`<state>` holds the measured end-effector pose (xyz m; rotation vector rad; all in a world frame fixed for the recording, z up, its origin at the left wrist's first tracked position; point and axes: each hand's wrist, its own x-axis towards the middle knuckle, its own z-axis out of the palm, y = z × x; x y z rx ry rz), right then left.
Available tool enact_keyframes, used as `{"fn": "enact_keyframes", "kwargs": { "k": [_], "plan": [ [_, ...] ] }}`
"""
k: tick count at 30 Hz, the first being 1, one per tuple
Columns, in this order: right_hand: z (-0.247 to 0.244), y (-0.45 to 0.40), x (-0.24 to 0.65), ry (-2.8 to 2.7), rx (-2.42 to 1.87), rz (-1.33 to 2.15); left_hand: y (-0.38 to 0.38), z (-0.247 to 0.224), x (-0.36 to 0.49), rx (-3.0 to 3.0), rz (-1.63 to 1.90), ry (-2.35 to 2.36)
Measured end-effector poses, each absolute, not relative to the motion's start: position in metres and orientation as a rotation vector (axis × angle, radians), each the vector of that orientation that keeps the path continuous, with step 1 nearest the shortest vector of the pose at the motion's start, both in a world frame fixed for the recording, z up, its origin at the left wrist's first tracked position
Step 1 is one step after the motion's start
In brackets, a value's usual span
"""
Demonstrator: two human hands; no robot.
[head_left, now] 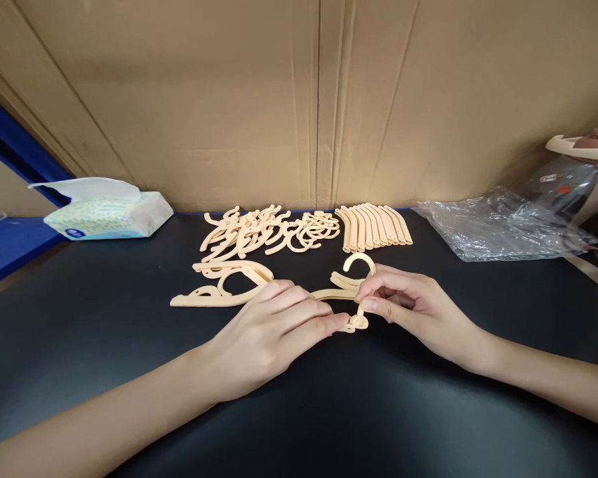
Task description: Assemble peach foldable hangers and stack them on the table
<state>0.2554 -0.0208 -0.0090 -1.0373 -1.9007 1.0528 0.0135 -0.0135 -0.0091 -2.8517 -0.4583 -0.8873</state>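
Hook [361, 257]: pale and peachy, up off to the right of the left hand; curl pokes above the right fingers, with a stem and round end showing below
Right hand [418, 302]: thumb and fingertips pinching the hook
Left hand [274, 325]: palm down, fingers bent, index tip at a small pale piece [347, 328] right by that round end; thumb's hidden, so can't tell if it's pinching
Folded parts [214, 301]: lying just past the left hand; more curved arms [346, 281] behind the right fingers
Far side: loose pile [246, 232] and neat row [373, 228] of matching bits; tissue pack [104, 214] left, crinkly clear bag [503, 229] right
Backdrop: black tabletop [104, 299]; cardboard [204, 106] behind
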Motion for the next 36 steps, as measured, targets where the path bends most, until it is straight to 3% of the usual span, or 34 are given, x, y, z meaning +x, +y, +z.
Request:
{"fn": "enact_keyframes", "kwargs": {
  "k": [9,16,26,36],
  "plan": [
    [-0.012,-0.021,0.257,-1.929,-1.040,0.954,-0.014,-0.006,0.016,-2.820,-0.867,-0.493],
    [-0.013,-0.027,0.254,-2.285,-0.880,0.694,-0.021,-0.005,0.022,-2.856,-0.931,-0.406],
    [-0.008,-0.018,0.254,-1.740,-1.004,1.080,-0.019,-0.003,0.021,-2.887,-0.976,-0.641],
    [-0.006,-0.017,0.253,-1.731,-0.959,1.217,-0.019,-0.004,0.021,-2.881,-0.984,-0.615]
  ]
}}
